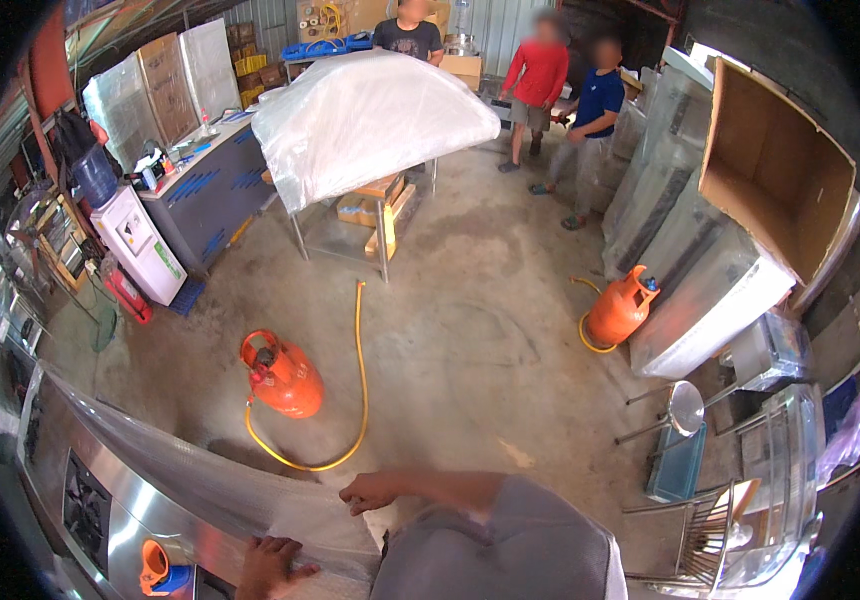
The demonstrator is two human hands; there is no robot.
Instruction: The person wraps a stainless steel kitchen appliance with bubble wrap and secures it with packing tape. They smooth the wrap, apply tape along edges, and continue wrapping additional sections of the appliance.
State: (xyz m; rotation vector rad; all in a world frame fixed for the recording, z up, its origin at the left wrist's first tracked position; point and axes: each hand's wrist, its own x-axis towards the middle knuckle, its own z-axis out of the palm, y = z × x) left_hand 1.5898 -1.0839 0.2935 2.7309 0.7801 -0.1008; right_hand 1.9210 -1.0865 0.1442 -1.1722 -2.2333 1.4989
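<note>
A sheet of clear bubble wrap point(250, 495) stretches along the side of a stainless steel stove counter point(140, 490) at the lower left. My left hand point(275, 570) lies on the wrap with its fingers spread. At the upper right end of the sheet, close to my body, my right hand point(370, 492) has its fingers curled on the wrap's edge. A black burner point(87, 508) is set into the steel top. Near my left hand on the counter stands an orange and blue ring-shaped tool point(157, 568), which looks like a tape dispenser.
Orange gas cylinders point(288, 378) point(622, 310) with yellow hoses stand on the concrete floor point(450, 370). A wrapped hood point(375, 110) rests on a steel table. Three people stand at the back. A stool point(685, 408), wrapped units point(715, 300) and an open carton point(780, 170) line the right.
</note>
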